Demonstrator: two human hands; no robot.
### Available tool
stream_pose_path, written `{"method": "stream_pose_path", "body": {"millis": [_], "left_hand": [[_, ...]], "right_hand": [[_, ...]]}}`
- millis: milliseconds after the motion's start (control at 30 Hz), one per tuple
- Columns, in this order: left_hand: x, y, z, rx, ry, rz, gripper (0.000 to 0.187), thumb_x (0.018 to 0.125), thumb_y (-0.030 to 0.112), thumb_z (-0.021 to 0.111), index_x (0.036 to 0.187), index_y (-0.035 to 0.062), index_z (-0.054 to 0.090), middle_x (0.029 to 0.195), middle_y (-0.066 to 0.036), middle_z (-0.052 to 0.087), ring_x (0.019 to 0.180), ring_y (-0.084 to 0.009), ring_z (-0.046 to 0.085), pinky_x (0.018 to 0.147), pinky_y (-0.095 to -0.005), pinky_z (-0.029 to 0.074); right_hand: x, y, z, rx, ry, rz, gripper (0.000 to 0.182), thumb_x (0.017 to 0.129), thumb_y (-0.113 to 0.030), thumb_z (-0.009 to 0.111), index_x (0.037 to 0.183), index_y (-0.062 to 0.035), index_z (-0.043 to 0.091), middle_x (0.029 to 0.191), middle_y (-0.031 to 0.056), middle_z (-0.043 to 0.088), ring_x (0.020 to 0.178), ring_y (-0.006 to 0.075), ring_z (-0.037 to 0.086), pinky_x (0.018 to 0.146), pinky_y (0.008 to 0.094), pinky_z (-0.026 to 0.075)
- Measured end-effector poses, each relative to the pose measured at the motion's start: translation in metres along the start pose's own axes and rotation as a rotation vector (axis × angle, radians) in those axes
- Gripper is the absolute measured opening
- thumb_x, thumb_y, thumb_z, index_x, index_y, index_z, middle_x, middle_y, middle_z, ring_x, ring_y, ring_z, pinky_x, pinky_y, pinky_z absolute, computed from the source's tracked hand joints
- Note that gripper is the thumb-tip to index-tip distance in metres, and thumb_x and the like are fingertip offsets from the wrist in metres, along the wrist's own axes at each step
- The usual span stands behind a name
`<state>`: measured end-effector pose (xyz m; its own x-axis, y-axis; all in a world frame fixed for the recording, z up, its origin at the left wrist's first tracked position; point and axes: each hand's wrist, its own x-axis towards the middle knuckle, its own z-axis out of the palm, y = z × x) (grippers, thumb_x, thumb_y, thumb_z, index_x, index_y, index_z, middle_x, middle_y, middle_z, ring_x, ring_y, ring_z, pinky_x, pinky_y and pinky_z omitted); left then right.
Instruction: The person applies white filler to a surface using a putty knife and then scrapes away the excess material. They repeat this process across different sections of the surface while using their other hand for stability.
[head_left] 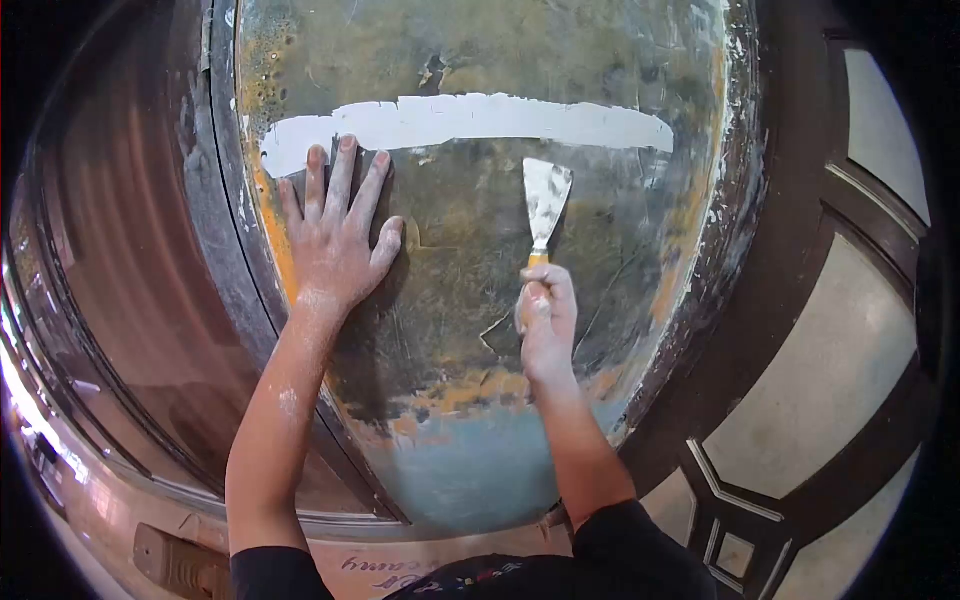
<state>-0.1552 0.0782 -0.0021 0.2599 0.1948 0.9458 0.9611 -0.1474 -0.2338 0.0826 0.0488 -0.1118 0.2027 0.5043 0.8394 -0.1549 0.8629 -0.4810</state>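
My right hand [546, 310] is wrapped round the yellow handle of a putty knife [547, 195], its wide metal blade pointing up and smeared with white. Flat against the worn wall panel [470, 240] lies my left hand [338, 235], fingers spread, dusted with white powder. Its fingertips reach the lower edge of a white strip [450, 122] that runs across the panel in a shallow arc. The blade's tip sits a little below that strip, right of the middle.
Dark framing with pale inset panels [815, 375] stands to the right. On the left is a brown glossy panel [130, 270] behind a dark frame. Pale blue paint [470, 465] covers the panel's lower part, with orange patches along its edges. A brown object [180, 560] lies at bottom left.
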Motion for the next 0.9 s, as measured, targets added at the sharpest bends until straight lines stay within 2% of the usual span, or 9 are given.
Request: {"method": "stream_pose_path", "body": {"millis": [233, 333, 433, 667, 733, 767, 800, 867, 900], "left_hand": [[-0.038, -0.001, 0.003, -0.032, -0.07, 0.013, 0.072, 0.088, 0.043, 0.062, 0.155, 0.0236, 0.042, 0.168, -0.01, 0.023, 0.156, -0.036, 0.01, 0.121, -0.0642, 0.009], [-0.044, -0.002, 0.004, -0.051, -0.086, 0.016, 0.072, 0.088, 0.043, 0.062, 0.155, 0.0236, 0.043, 0.168, -0.01, 0.023, 0.156, -0.0358, 0.01, 0.121, -0.0639, 0.009], [-0.054, -0.003, 0.006, -0.059, -0.087, 0.022, 0.072, 0.088, 0.044, 0.062, 0.155, 0.0236, 0.044, 0.168, -0.01, 0.024, 0.157, -0.0357, 0.01, 0.121, -0.0644, 0.008], [-0.082, 0.005, 0.016, -0.07, -0.096, 0.008, 0.073, 0.087, 0.044, 0.064, 0.154, 0.0218, 0.045, 0.168, -0.013, 0.022, 0.156, -0.0389, 0.007, 0.12, -0.0668, 0.005], [-0.081, 0.005, 0.016, -0.07, -0.102, 0.005, 0.074, 0.086, 0.044, 0.065, 0.154, 0.0209, 0.044, 0.168, -0.013, 0.021, 0.156, -0.0396, 0.006, 0.12, -0.0667, 0.004], [-0.08, 0.005, 0.015, -0.077, -0.099, 0.014, 0.074, 0.087, 0.044, 0.065, 0.154, 0.0206, 0.045, 0.168, -0.014, 0.021, 0.156, -0.0397, 0.006, 0.12, -0.0665, 0.003], [-0.079, 0.005, 0.014, -0.085, -0.097, 0.024, 0.074, 0.087, 0.044, 0.065, 0.154, 0.0202, 0.045, 0.168, -0.014, 0.021, 0.156, -0.0397, 0.005, 0.12, -0.0663, 0.002], [-0.076, 0.005, 0.011, -0.09, -0.117, 0.033, 0.074, 0.087, 0.043, 0.065, 0.154, 0.0191, 0.044, 0.168, -0.014, 0.02, 0.156, -0.04, 0.004, 0.12, -0.0667, 0.001], [-0.074, 0.005, 0.009, -0.087, -0.135, 0.04, 0.075, 0.087, 0.043, 0.065, 0.155, 0.0184, 0.044, 0.168, -0.014, 0.02, 0.156, -0.0403, 0.003, 0.12, -0.0669, 0.0]], "right_hand": [[-0.061, 0.024, -0.001, -0.05, -0.108, 0.147, 0.02, 0.107, -0.018, 0.047, 0.123, -0.0069, 0.051, 0.092, 0.0004, 0.048, 0.074, 0.007, 0.048, 0.066, 0.0235, 0.043], [-0.036, -0.013, 0.008, -0.125, -0.018, 0.226, 0.051, 0.105, -0.013, 0.049, 0.155, -0.01, 0.035, 0.104, 0.0017, 0.053, 0.075, 0.008, 0.046, 0.069, 0.0244, 0.046], [-0.023, -0.027, -0.011, -0.088, -0.034, 0.304, 0.073, 0.1, -0.001, 0.045, 0.164, -0.0168, 0.015, 0.11, 0.0014, 0.054, 0.073, 0.0076, 0.044, 0.066, 0.023, 0.046], [-0.031, -0.016, -0.03, -0.649, 0.02, 0.09, 0.066, 0.097, -0.003, 0.052, 0.159, -0.0103, 0.031, 0.138, 0.0166, 0.06, 0.091, 0.0222, 0.064, 0.081, 0.0341, 0.054], [-0.019, -0.029, -0.024, -0.884, -0.011, -0.106, 0.064, 0.096, -0.004, 0.054, 0.156, -0.0086, 0.034, 0.134, 0.0226, 0.06, 0.104, 0.037, 0.066, 0.087, 0.0417, 0.053], [-0.012, -0.032, -0.022, -0.859, -0.033, 0.002, 0.064, 0.096, -0.007, 0.053, 0.157, -0.0087, 0.032, 0.126, 0.026, 0.063, 0.104, 0.0464, 0.065, 0.089, 0.0459, 0.051], [-0.003, -0.034, -0.019, -0.855, -0.036, 0.002, 0.064, 0.096, -0.007, 0.053, 0.157, -0.0087, 0.032, 0.126, 0.026, 0.063, 0.104, 0.0464, 0.065, 0.089, 0.0459, 0.051], [0.014, -0.035, -0.014, -0.861, -0.101, 0.093, 0.063, 0.098, -0.008, 0.05, 0.158, -0.0081, 0.03, 0.085, 0.0196, 0.066, 0.067, 0.0266, 0.063, 0.07, 0.0382, 0.052], [0.018, -0.037, -0.009, -0.87, -0.11, 0.116, 0.064, 0.099, -0.008, 0.048, 0.16, -0.0137, 0.028, 0.075, 0.0185, 0.063, 0.063, 0.0291, 0.062, 0.067, 0.0396, 0.051]]}}
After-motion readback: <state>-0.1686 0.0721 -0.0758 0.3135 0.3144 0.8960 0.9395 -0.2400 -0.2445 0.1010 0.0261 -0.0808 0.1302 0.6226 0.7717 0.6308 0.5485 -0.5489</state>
